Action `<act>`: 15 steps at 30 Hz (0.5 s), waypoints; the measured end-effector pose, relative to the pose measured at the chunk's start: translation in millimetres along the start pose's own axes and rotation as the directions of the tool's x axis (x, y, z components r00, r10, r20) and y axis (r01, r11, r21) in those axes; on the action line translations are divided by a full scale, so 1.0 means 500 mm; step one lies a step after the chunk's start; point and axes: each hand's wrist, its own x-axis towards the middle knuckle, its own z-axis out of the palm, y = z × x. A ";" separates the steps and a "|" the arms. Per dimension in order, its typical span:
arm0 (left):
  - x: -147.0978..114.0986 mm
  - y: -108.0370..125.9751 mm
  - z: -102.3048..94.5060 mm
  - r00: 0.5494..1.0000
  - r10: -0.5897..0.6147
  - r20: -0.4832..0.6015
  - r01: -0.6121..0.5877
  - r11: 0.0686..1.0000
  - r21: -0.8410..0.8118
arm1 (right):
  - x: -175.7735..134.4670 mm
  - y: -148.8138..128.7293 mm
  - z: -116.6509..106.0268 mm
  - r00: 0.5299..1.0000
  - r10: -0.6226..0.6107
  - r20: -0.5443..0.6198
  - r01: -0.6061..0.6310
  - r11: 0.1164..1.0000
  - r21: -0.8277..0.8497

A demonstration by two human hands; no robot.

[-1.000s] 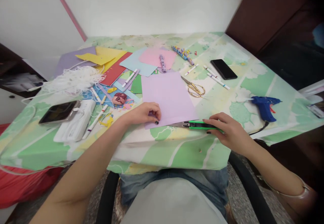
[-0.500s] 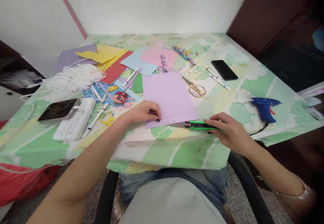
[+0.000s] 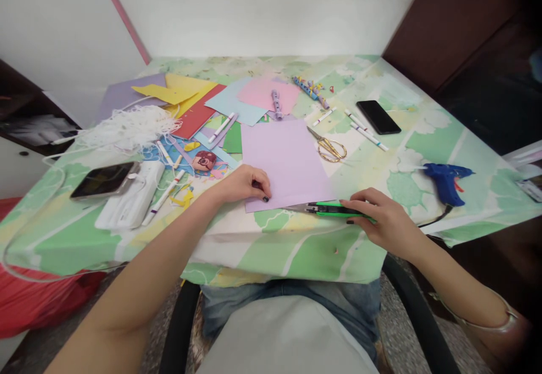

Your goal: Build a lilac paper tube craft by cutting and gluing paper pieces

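Note:
A lavender sheet of paper (image 3: 288, 159) lies in front of me near the table's front edge. My left hand (image 3: 249, 185) is at its near left part, fingers curled and closed on the sheet by its lower edge; the thumb side partly hides the grip. In my right hand (image 3: 376, 213) is a green and black utility knife (image 3: 330, 210), held nearly level. Its blade points left along the paper's near edge, and the tip seems to pass under that edge. Gold-handled scissors (image 3: 332, 148) rest just beyond the sheet's right side.
A blue glue gun (image 3: 444, 182) with a cord lies at right, below a black phone (image 3: 378, 117). Several markers (image 3: 367, 136) are scattered about. On the left sit tangled white yarn (image 3: 131, 128), another phone (image 3: 104, 181), a white power strip (image 3: 131, 199) and coloured papers (image 3: 199, 111).
The view has shifted slightly, so the table items appear a little further right. Both hands, the paper and the knife keep nearly the same positions relative to each other.

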 end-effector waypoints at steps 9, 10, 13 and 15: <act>0.002 0.001 0.004 1.000 -0.017 -0.014 0.017 1.000 0.004 | -0.003 -0.008 0.002 0.999 0.020 0.026 -0.020 1.000 -0.006; 0.002 0.002 0.003 1.000 -0.018 -0.013 0.018 1.000 0.010 | -0.003 -0.008 0.001 0.999 0.021 0.026 -0.021 1.000 -0.007; 0.000 0.009 0.003 1.000 -0.015 -0.003 0.016 0.999 0.044 | -0.002 -0.007 -0.002 1.000 0.016 0.018 -0.016 1.000 -0.010; -0.001 0.020 0.006 1.000 -0.015 -0.006 0.016 0.996 0.087 | 0.001 -0.006 -0.003 1.000 0.015 0.017 -0.014 1.000 -0.011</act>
